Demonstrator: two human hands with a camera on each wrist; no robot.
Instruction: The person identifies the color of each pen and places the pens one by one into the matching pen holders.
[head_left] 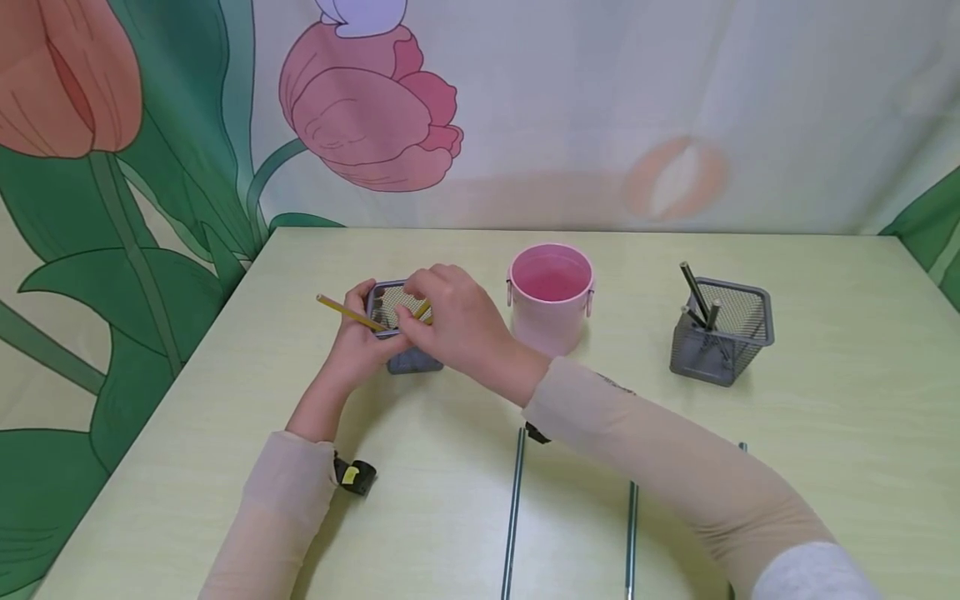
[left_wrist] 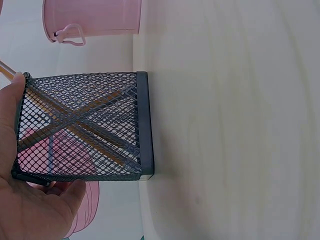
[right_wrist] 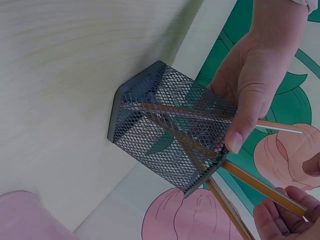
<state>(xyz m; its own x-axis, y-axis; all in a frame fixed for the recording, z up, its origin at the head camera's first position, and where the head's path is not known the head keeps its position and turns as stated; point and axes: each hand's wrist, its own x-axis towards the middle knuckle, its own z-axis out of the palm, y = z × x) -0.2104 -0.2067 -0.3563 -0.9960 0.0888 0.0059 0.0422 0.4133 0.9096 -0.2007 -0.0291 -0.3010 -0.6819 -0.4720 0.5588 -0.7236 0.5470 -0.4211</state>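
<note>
A black wire-mesh pen holder [head_left: 415, 363] is tilted and gripped near its rim by my left hand [head_left: 356, 354], with the thumb along one side. Several yellow pencils [right_wrist: 180, 135] cross inside it, seen through the mesh. One yellow pencil [head_left: 348, 312] sticks out over the left hand. Above the opening, my right hand [head_left: 468, 329] has its fingertips round the upper end of another yellow pencil [right_wrist: 265, 187], whose lower part is inside the holder. A third pencil [right_wrist: 227, 210] leans out beside it.
A pink bucket [head_left: 551, 321] stands right of the holder. Farther right is a second mesh holder [head_left: 720, 342] with several dark pencils. Long dark-green sticks [head_left: 513, 508] lie on the table [head_left: 847, 467] near the front, partly under the right arm. A flower-printed curtain [head_left: 562, 108] hangs behind.
</note>
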